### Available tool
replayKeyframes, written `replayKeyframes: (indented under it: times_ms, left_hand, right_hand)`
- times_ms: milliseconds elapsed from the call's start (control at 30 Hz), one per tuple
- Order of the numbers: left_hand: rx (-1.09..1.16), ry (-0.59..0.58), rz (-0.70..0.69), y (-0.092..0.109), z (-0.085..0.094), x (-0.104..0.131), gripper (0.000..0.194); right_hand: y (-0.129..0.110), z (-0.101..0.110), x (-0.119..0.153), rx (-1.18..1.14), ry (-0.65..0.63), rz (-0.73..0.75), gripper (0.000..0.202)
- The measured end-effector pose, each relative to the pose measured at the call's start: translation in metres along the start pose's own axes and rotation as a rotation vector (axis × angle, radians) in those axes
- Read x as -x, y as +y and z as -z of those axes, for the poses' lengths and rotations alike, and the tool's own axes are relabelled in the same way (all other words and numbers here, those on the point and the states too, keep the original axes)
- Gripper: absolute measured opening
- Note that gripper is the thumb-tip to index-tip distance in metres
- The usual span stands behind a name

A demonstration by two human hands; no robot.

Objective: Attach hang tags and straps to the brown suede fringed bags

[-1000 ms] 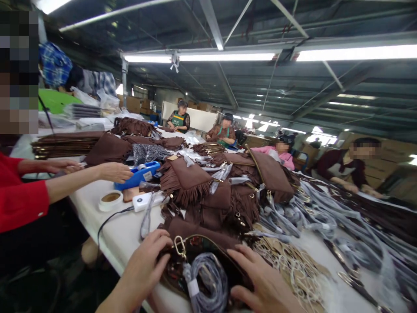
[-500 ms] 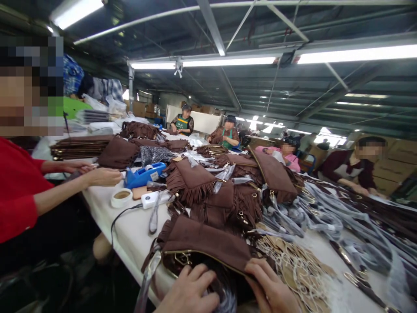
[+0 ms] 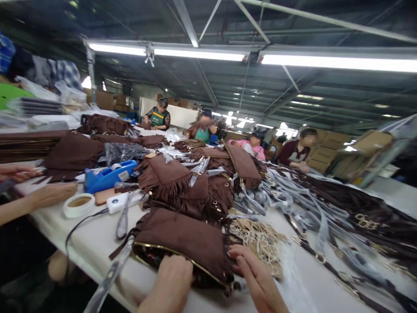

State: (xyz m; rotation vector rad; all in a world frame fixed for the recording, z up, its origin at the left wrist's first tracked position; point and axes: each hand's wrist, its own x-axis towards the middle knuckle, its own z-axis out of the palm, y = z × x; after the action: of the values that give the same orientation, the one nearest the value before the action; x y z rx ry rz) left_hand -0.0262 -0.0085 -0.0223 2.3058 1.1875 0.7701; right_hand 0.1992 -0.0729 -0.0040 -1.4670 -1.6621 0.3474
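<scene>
A brown fringed bag [image 3: 182, 232] lies at the table's near edge, its gold zipper open toward me. My left hand [image 3: 172, 278] reaches into the opening; its fingers are hidden inside. At the bag's right end, my right hand [image 3: 252, 269] has its fingers stretched out beside the fringe. A plastic-wrapped strap [image 3: 109, 276] hangs from the bag's left side over the edge. More brown fringed bags [image 3: 166, 171] are piled just behind.
A blue tape dispenser [image 3: 110, 174], a tape roll [image 3: 78, 205] and a white device [image 3: 125, 202] are at left, near a co-worker's hands [image 3: 54, 195]. Tags with white strings [image 3: 260, 243] and wrapped straps [image 3: 312, 208] lie at right. Several people work behind.
The view has turned right. My left hand has gone deeper into the bag, and the clear plastic in its mouth is out of sight. My right hand has let go of the bag's edge.
</scene>
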Motion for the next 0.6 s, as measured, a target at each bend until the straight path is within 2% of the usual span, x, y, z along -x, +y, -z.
replayKeyframes:
  times_ms: [67, 133, 200, 267, 367, 467, 533, 600]
  left_hand:
    - [-0.098, -0.069, -0.103, 0.004, 0.006, 0.013, 0.023]
    - [-0.168, -0.112, -0.264, 0.011, 0.008, 0.02, 0.024]
    - [-0.168, -0.092, -0.398, 0.022, 0.006, 0.019, 0.023]
    - [-0.131, -0.069, -0.454, 0.033, 0.001, 0.013, 0.023]
    - [-0.112, -0.123, -0.427, 0.046, -0.012, 0.002, 0.034]
    - [-0.16, -0.143, -0.334, 0.052, -0.034, -0.005, 0.044]
    - [-0.173, -0.111, -0.279, 0.052, -0.053, -0.005, 0.038]
    - [-0.139, -0.055, -0.26, 0.048, -0.071, -0.003, 0.027]
  right_hand:
    - [0.003, 0.01, 0.004, 0.028, -0.025, -0.084, 0.03]
    - [0.001, 0.018, 0.01, 0.095, -0.103, -0.082, 0.026]
    - [-0.003, 0.023, 0.015, 0.178, -0.214, -0.033, 0.027]
    - [-0.006, 0.024, 0.019, 0.288, -0.325, 0.004, 0.037]
    - [-0.01, 0.024, 0.02, 0.459, -0.413, 0.048, 0.049]
    - [-0.02, 0.025, 0.019, 0.559, -0.376, 0.02, 0.043]
    - [-0.032, 0.027, 0.019, 0.541, -0.355, -0.03, 0.032]
    - [-0.044, 0.032, 0.019, 0.413, -0.395, -0.076, 0.025]
